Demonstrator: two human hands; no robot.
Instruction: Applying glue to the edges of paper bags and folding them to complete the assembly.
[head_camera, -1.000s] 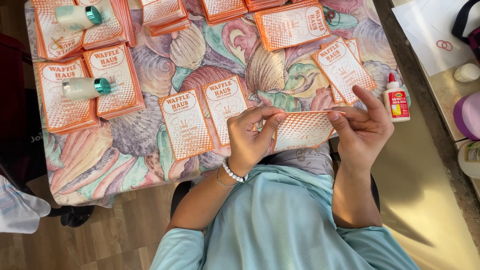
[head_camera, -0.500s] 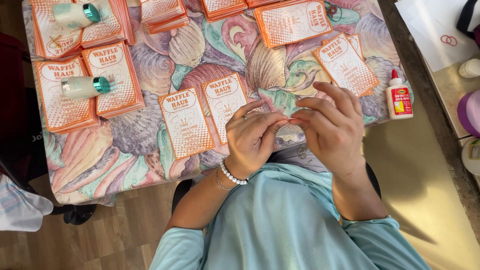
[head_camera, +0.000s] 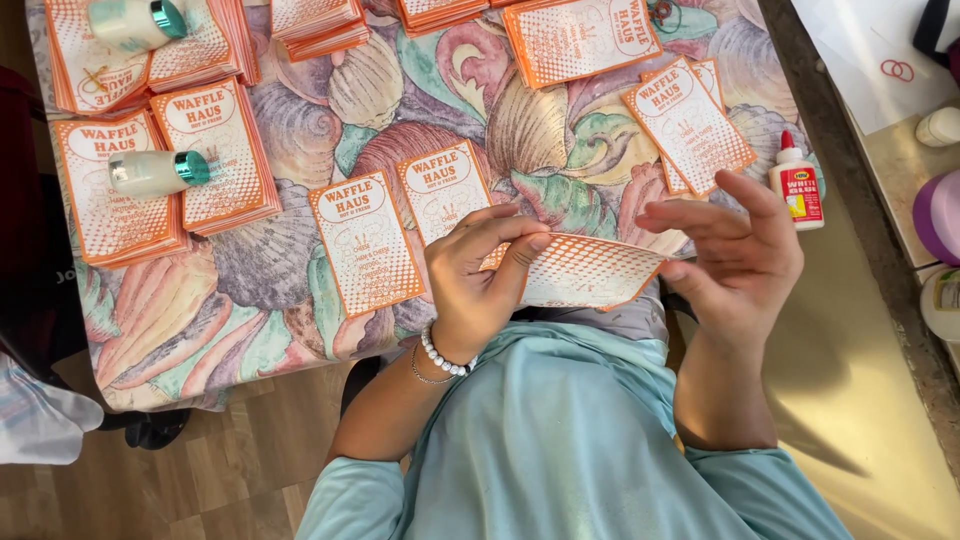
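Just below shell-print worktop (head_camera: 300, 330) edge: orange paper sleeve (head_camera: 585, 272) pinched in left hand (head_camera: 478, 290) grip, steadied flat; right hand (head_camera: 735, 262) fingers spread, thumb touching sleeve's end.

Loads of flat rectangular orange-and-white paper packets (head_camera: 365, 243) are spread over the shell-print tablecloth (head_camera: 290, 120). One orange-dotted paper packet (head_camera: 590, 272) is held at its near edge, and a small white glue bottle with a red-and-yellow label (head_camera: 797, 182) is stood at its right edge.

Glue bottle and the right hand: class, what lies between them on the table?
In the head view, nothing lies between them: only shell-patterned tablecloth separates the glue bottle from the right hand.
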